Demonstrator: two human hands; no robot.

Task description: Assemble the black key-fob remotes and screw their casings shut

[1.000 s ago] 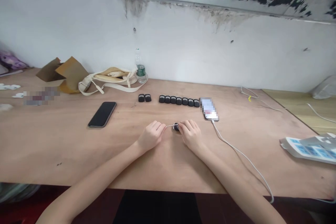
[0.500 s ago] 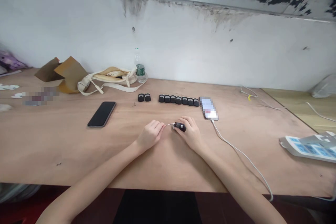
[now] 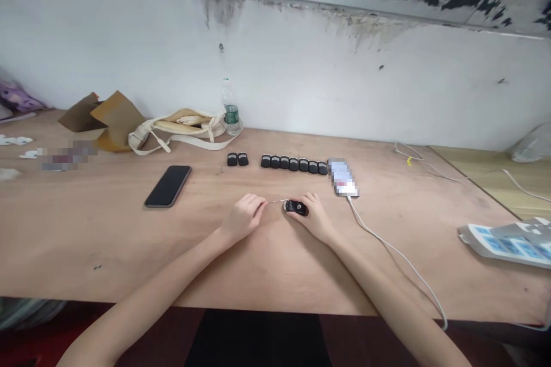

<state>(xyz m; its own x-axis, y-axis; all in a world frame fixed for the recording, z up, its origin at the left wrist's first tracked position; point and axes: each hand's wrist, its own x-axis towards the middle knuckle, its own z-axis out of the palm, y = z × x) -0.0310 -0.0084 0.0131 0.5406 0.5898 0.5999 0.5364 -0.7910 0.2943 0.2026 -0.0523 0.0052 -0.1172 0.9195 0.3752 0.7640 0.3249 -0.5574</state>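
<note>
My right hand [image 3: 316, 217] grips a small black case [image 3: 296, 207] between thumb and fingers, just above the table in front of me. The case has a silvery rim at its left end and a round shiny spot on its face. My left hand [image 3: 246, 215] is closed in a pinch on one end of a thin, pale rod or cord [image 3: 276, 202]. That thin piece runs straight across to the left end of the case. I cannot make out its exact kind. Behind the hands stands a row of several black cases [image 3: 293, 164] with grey bands, with two more black cases [image 3: 237, 159] left of it.
A dark phone [image 3: 168, 186] lies left of my hands. A lit phone [image 3: 343, 178] with a white charging cable [image 3: 391, 248] is at the right. Farther off are a cream bag [image 3: 185, 125], a water bottle [image 3: 232, 117], brown paper [image 3: 118, 117] and a power strip [image 3: 508, 245].
My left hand has drawn slightly left, and more of the thin piece shows between the hands. The black case has shifted a little right and turned, showing more of its face.
</note>
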